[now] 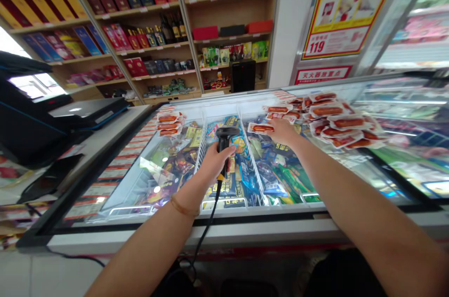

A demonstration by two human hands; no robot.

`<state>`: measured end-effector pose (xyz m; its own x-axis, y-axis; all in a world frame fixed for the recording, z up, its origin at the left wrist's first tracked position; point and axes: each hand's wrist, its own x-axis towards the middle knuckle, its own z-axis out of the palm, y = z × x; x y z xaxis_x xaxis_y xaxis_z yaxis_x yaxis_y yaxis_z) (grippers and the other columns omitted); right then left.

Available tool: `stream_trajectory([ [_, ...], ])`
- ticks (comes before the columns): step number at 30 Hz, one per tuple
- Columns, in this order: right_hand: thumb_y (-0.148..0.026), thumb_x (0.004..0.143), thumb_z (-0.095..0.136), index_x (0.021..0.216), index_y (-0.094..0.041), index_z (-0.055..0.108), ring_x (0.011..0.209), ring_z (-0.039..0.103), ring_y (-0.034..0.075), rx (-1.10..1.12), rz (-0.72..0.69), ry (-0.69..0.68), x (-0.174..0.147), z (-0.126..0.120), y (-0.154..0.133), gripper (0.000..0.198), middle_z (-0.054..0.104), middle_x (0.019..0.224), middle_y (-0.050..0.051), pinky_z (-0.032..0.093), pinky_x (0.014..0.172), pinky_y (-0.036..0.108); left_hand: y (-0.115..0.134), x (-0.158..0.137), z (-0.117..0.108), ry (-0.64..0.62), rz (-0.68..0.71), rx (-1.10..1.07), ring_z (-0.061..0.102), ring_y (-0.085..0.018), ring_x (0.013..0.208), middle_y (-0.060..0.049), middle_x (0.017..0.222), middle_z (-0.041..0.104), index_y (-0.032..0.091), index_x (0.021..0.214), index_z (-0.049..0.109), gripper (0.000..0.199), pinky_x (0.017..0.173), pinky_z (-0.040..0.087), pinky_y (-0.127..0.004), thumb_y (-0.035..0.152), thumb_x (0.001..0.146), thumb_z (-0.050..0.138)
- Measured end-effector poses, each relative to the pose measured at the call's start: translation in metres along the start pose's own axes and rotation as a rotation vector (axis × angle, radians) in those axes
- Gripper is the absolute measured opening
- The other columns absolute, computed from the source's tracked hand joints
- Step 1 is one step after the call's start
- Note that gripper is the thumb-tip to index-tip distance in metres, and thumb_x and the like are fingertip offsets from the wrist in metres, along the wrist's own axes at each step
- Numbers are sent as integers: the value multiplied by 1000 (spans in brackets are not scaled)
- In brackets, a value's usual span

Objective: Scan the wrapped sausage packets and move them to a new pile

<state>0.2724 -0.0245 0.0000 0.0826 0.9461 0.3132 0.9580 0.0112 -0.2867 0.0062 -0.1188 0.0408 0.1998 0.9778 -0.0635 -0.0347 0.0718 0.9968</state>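
Your left hand (218, 159) grips the barcode scanner (227, 132). The packaged sausage (258, 128) lies crosswise just left of your right hand (281, 132), touching it; can't tell if it's pinched.

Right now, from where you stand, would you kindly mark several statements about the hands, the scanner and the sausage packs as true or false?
1. The left hand grips a black handheld barcode scanner. True.
2. The scanner is cordless. False: a black cable runs down from it.
3. The right hand touches a packaged sausage. True.
4. The larger pile of packaged sausages lies left of the scanner. False: it lies to the right.
5. The bracelet is worn on the right side. False: it is on the left.
6. The yellow-and-red poster bears the number 119. True.
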Motion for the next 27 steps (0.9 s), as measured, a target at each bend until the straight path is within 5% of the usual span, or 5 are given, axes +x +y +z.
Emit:
stream_trajectory([
  [9,-20,81,61,121,-16,63,118,56,29,264,-179,308,-2,-11,-15,41,62,121,14,40,107,47,-6,-1,-3,-91,47,91,46,-8,35,6,53,56,19,90,52,36,39,35,-21,42,73,73],
  [27,-18,82,58,121,-15,63,116,55,30,304,-238,330,-9,-18,-37,40,63,116,14,39,107,47,-2,-6,1,-111,83,167,43,-9,33,9,43,49,20,93,50,36,39,34,-20,43,75,71],
])
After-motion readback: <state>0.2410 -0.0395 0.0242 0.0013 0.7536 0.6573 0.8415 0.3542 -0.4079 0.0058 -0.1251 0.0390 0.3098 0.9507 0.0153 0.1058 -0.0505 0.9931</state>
